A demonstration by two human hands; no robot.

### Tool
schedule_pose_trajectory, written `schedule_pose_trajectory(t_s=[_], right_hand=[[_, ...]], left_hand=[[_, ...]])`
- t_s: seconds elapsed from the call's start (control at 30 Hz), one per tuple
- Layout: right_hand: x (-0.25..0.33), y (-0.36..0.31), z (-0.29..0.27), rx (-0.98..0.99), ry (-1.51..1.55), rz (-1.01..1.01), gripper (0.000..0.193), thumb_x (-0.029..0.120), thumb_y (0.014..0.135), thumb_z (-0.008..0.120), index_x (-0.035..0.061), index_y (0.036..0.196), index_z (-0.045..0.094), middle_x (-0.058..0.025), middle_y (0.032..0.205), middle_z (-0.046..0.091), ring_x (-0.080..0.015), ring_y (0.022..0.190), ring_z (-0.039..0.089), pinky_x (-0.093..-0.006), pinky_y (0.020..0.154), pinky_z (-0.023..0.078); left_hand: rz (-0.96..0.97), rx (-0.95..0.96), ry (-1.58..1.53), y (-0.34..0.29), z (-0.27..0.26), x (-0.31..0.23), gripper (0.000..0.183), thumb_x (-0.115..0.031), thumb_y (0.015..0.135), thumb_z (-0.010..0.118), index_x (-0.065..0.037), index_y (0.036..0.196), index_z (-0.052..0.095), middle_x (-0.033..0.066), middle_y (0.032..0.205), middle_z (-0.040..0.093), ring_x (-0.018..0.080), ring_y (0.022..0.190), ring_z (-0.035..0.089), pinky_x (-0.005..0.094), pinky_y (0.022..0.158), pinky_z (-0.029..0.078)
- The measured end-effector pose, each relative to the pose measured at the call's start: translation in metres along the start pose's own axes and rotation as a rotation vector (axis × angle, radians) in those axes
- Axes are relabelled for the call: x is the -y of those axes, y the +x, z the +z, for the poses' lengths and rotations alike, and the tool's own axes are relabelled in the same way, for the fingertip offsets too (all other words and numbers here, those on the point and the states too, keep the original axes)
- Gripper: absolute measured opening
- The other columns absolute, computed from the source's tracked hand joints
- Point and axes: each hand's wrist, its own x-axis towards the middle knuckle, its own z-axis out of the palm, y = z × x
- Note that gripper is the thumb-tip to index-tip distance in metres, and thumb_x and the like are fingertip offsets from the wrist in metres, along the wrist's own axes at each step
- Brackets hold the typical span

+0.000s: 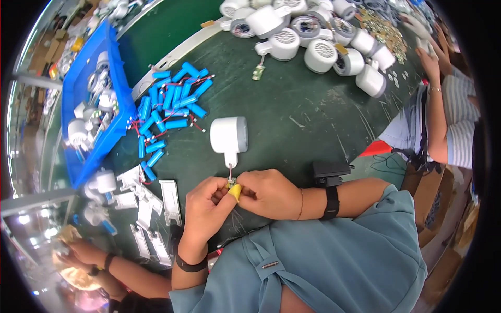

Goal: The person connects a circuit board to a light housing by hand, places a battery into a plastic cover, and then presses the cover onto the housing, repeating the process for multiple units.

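Note:
In front of me, my left hand [207, 206] and my right hand [272, 194] meet with their fingers closed around a small circuit board [231, 182]. A yellow finger cot [235, 192] covers the tip of my left thumb. Thin wires [230, 171] run from the board up to the short handle of a white fan-like housing [225, 134] with a grey rim, which lies on its side on the dark green table [292, 135]. My fingers partly hide the board, and the exact spot that my right fingertips pinch cannot be made out.
Blue battery cells [177, 99] with wires lie left of the housing, beside a blue bin [122, 99] of white parts. White plastic brackets [169, 201] sit nearer. More housings [321, 55] and loose boards [383, 31] crowd the far side. Co-workers' hands show at left [83, 253] and right [430, 65].

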Motion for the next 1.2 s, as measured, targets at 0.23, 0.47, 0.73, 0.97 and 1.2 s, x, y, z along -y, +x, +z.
schedule_pose_trajectory(t_s=[0.23, 0.47, 0.73, 0.97, 1.2], right_hand=[[-0.006, -0.001, 0.005, -0.043, -0.022, -0.035, 0.018, 0.012, 0.08, 0.068, 0.0004, 0.08, 0.054, -0.0157, 0.071, 0.062, -0.0347, 0.064, 0.064, -0.0434, 0.058, 0.052], [-0.007, -0.002, 0.006, -0.057, -0.033, -0.048, 0.018, 0.013, 0.082, 0.067, -0.0004, 0.079, 0.055, -0.0178, 0.072, 0.062, -0.0368, 0.065, 0.064, -0.0453, 0.059, 0.052], [0.016, -0.006, -0.015, -0.012, -0.307, -0.381, 0.027, 0.015, 0.081, 0.068, 0.0038, 0.104, 0.058, -0.0104, 0.09, 0.061, -0.0271, 0.082, 0.064, -0.0393, 0.069, 0.052], [0.007, 0.012, 0.019, 0.273, -0.497, -0.616, 0.029, 0.012, 0.084, 0.06, 0.0029, 0.111, 0.061, -0.0074, 0.096, 0.056, -0.0246, 0.095, 0.057, -0.0388, 0.088, 0.044], [0.009, 0.015, 0.009, 0.303, -0.568, -0.505, 0.028, 0.012, 0.078, 0.069, 0.0027, 0.104, 0.062, -0.0069, 0.092, 0.057, -0.0247, 0.083, 0.056, -0.0373, 0.08, 0.043]], left_hand=[[-0.059, 0.033, 0.03, 0.0, -0.002, 0.014, 0.008, 0.0, 0.089, 0.061, 0.003, 0.096, 0.064, 0.0015, 0.083, 0.066, 0.0062, 0.069, 0.061, 0.0196, 0.064, 0.049], [-0.002, -0.001, 0.184, -0.006, 0.0, -0.006, 0.018, 0.001, 0.085, 0.065, 0.004, 0.102, 0.067, 0.009, 0.087, 0.065, 0.013, 0.072, 0.062, 0.0251, 0.066, 0.05], [0.126, -0.425, 0.87, -0.054, -0.063, 0.018, 0.038, -0.001, 0.092, 0.054, 0.002, 0.13, 0.054, 0.0207, 0.11, 0.064, 0.0351, 0.1, 0.064, 0.0412, 0.087, 0.05], [0.121, -0.383, 0.666, -0.066, -0.066, 0.012, 0.039, 0.007, 0.089, 0.049, 0.002, 0.127, 0.055, 0.023, 0.12, 0.06, 0.0411, 0.106, 0.061, 0.0443, 0.091, 0.049], [0.259, -0.077, 0.977, -0.042, -0.089, 0.023, 0.058, 0.016, 0.071, 0.052, -0.005, 0.125, 0.061, 0.0102, 0.139, 0.053, 0.0348, 0.121, 0.052, 0.0429, 0.101, 0.045]])
